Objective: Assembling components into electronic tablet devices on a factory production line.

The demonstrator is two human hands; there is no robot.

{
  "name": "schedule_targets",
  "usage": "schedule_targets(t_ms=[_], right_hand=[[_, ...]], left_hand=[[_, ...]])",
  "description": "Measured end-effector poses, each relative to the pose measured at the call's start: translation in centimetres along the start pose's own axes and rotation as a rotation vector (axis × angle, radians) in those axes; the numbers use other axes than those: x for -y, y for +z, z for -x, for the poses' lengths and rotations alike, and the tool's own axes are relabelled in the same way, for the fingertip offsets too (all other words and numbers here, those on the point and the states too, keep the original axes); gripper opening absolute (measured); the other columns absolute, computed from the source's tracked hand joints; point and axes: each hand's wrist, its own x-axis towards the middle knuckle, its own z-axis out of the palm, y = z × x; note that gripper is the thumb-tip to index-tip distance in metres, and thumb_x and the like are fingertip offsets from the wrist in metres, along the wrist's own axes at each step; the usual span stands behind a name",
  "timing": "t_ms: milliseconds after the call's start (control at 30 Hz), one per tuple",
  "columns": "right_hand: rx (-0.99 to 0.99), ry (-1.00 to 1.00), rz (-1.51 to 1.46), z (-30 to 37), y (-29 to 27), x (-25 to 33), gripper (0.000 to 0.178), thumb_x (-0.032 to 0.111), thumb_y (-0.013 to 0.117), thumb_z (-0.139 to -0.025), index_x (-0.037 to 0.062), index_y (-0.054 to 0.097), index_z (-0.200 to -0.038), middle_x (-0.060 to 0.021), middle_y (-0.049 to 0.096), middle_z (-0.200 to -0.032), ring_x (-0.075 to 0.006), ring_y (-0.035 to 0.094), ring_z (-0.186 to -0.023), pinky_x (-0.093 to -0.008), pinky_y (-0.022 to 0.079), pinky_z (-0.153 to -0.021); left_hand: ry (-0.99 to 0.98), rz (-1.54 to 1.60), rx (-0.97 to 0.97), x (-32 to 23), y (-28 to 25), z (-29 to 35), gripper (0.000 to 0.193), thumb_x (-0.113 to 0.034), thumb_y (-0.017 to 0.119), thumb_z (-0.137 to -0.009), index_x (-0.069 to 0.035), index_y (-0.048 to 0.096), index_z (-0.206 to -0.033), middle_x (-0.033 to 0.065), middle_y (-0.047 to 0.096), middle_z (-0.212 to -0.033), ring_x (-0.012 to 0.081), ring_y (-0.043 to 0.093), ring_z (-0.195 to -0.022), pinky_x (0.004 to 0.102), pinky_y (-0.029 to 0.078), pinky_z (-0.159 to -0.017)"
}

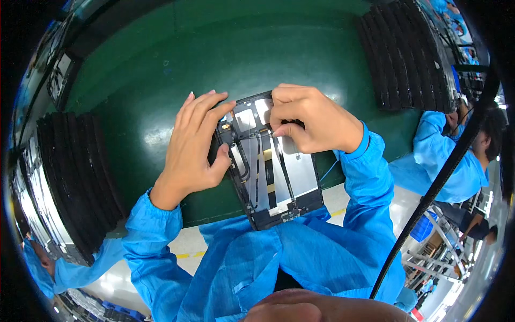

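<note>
An opened tablet (307,180) lies in front of me at the near edge of the table, its top turned slightly left. Silver panels, black ribbon cables (282,167) and small boards show inside its black frame. My left hand (192,142) holds the tablet's upper left side, fingers stretched over the far corner and thumb against the left edge. At the upper right part of the tablet, my right hand (306,118) is closed in a pinch just above the inner parts. What sits between its thumb and fingers is hidden. A blue band circles the right wrist.
Stacks of black-edged panels stand at the left (80,177) and the far right (405,56) of the green table (214,48). A thin blue cord (330,169) runs from near my right sleeve. A co-worker in blue (456,158) sits to the right, beyond a black cable (429,196).
</note>
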Motion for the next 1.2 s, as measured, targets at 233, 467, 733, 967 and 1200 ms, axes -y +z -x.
schedule_targets(t_ms=[233, 467, 733, 967, 1200], right_hand=[[-0.153, 0.008, 0.079, -0.6, 0.0, -0.4, 0.010, 0.002, 0.085, -0.088, 0.0021, 0.076, -0.093, -0.0123, 0.063, -0.087, -0.0320, 0.062, -0.079, -0.0428, 0.051, -0.069], [-0.151, 0.001, 0.039, -0.7, 0.2, 0.5, 0.010, 0.005, 0.087, -0.090, 0.0034, 0.080, -0.096, -0.0105, 0.063, -0.086, -0.0271, 0.061, -0.074, -0.0392, 0.050, -0.065], [-0.235, -0.079, 0.039, -0.5, 0.6, -0.7, 0.011, 0.007, 0.089, -0.091, 0.0048, 0.081, -0.098, -0.0094, 0.064, -0.085, -0.0280, 0.061, -0.076, -0.0418, 0.050, -0.068], [-0.246, -0.040, 0.022, -0.2, 1.3, -1.1, 0.011, 0.007, 0.089, -0.090, 0.0041, 0.078, -0.095, -0.0099, 0.063, -0.084, -0.0302, 0.062, -0.077, -0.0434, 0.051, -0.070], [-0.209, -0.037, 0.006, -0.1, 1.1, -0.7, 0.012, 0.002, 0.088, -0.086, 0.0016, 0.077, -0.092, -0.0112, 0.065, -0.085, -0.0336, 0.065, -0.080, -0.0455, 0.053, -0.068]], left_hand=[[-0.015, 0.003, 0.033, 0.1, -0.3, -0.1, 0.079, -0.014, 0.067, -0.077, -0.004, 0.062, -0.155, 0.0223, 0.058, -0.162, 0.0464, 0.049, -0.158, 0.0676, 0.024, -0.139], [0.032, 0.038, -0.078, 0.2, 0.0, 0.4, 0.068, -0.011, 0.070, -0.077, -0.006, 0.069, -0.145, 0.0197, 0.062, -0.153, 0.0456, 0.056, -0.149, 0.0680, 0.033, -0.134], [0.185, 0.068, -0.115, 0.3, 0.5, 0.7, 0.043, -0.002, 0.072, -0.076, -0.010, 0.080, -0.117, 0.0141, 0.071, -0.139, 0.0410, 0.065, -0.137, 0.0673, 0.045, -0.125], [0.202, -0.061, -0.081, -0.3, 0.5, 0.4, 0.043, -0.002, 0.072, -0.073, -0.011, 0.083, -0.113, 0.0131, 0.073, -0.136, 0.0395, 0.066, -0.133, 0.0655, 0.049, -0.119], [0.202, -0.049, -0.103, -0.4, 0.8, 0.5, 0.039, 0.000, 0.070, -0.073, -0.009, 0.082, -0.109, 0.0132, 0.075, -0.132, 0.0399, 0.068, -0.130, 0.0646, 0.051, -0.117]])
